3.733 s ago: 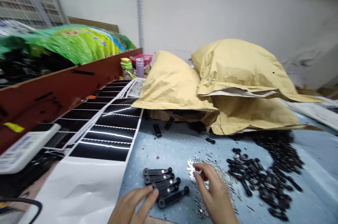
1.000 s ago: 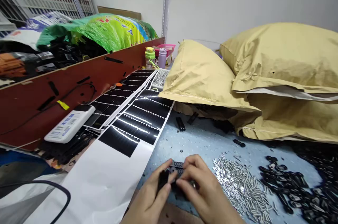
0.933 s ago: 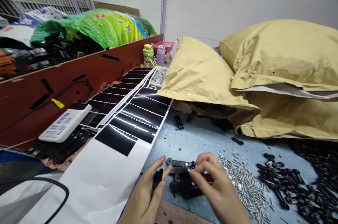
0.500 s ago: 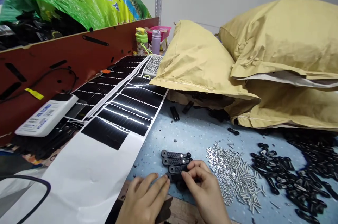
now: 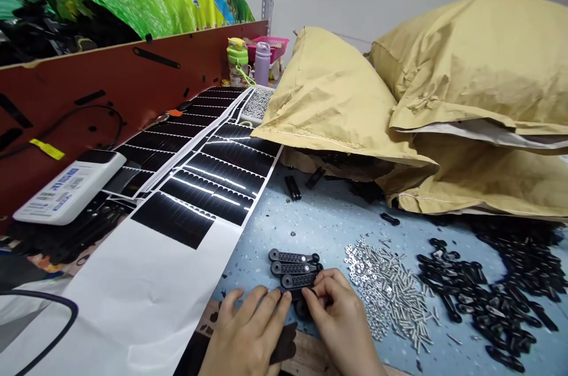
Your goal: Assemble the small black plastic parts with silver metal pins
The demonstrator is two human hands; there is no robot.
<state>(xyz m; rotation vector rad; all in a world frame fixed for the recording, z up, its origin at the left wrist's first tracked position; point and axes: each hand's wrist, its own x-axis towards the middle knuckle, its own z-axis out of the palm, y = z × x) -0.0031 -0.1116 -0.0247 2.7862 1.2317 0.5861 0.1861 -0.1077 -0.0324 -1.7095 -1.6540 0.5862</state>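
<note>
Three stuffed tan paper sacks (image 5: 444,104) fill the far right of the blue speckled table (image 5: 328,222), and to the left long white sheets printed with black strips (image 5: 208,181) run away toward a red-brown board wall (image 5: 110,86), with a white handheld device (image 5: 66,190) lying near it. On the right lie a heap of loose black plastic pieces (image 5: 483,293), too many to count, and beside it a pile of small silver screws (image 5: 390,290), likewise uncounted. At the near edge three flat black link arms (image 5: 293,265) lie side by side in a row. A fourth seems pinched at the near end of that row between the fingertips of the left hand (image 5: 248,334) and right hand (image 5: 341,323), both nearly closed on it. The step looks like laying out arms in line; next would call for squaring this one against its neighbours.
</note>
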